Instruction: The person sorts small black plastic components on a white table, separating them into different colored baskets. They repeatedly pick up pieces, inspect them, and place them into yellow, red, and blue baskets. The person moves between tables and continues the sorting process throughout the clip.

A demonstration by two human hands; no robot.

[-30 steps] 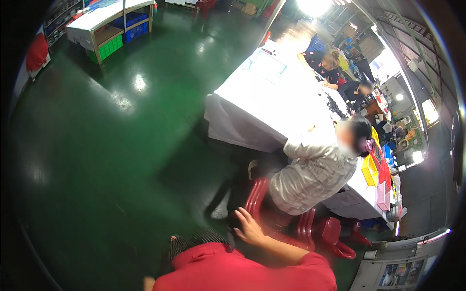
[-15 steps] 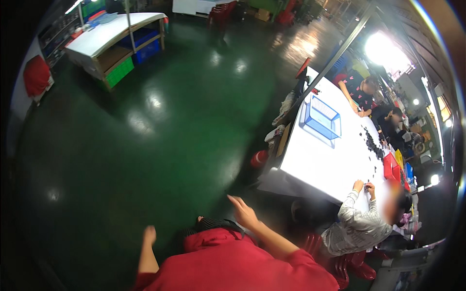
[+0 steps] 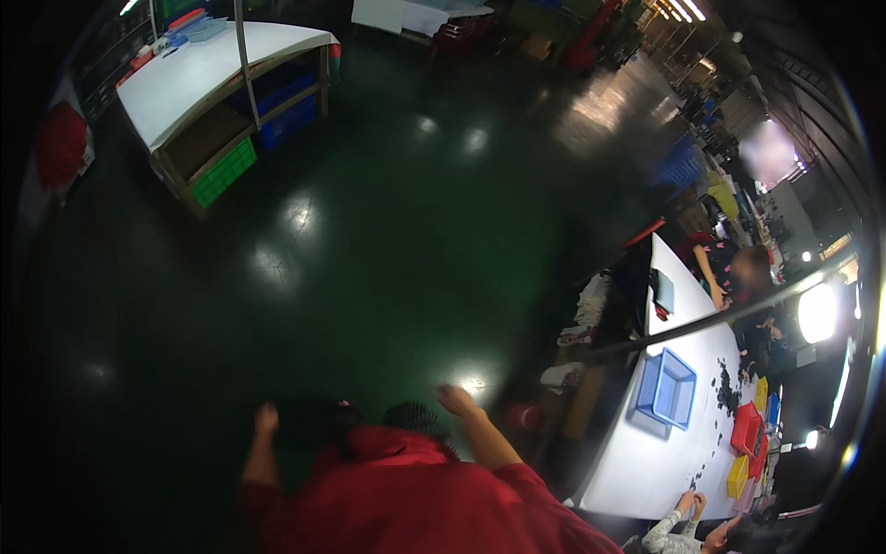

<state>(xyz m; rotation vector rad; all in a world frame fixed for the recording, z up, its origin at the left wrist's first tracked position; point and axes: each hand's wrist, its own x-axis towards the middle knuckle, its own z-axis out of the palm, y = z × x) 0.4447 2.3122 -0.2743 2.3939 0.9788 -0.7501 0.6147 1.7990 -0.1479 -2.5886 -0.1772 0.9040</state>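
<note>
The bare left hand (image 3: 267,418) and bare right hand (image 3: 457,401) are over the shiny green floor (image 3: 397,249). I cannot tell if their fingers are curled. A blue, box-shaped plastic basket (image 3: 672,390) sits right, on the white table (image 3: 620,466).

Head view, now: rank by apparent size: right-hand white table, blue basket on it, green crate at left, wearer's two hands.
1. White table
2. Blue basket
3. Green crate
4. Right hand and left hand: both small and blurred, too close to rank.
</note>
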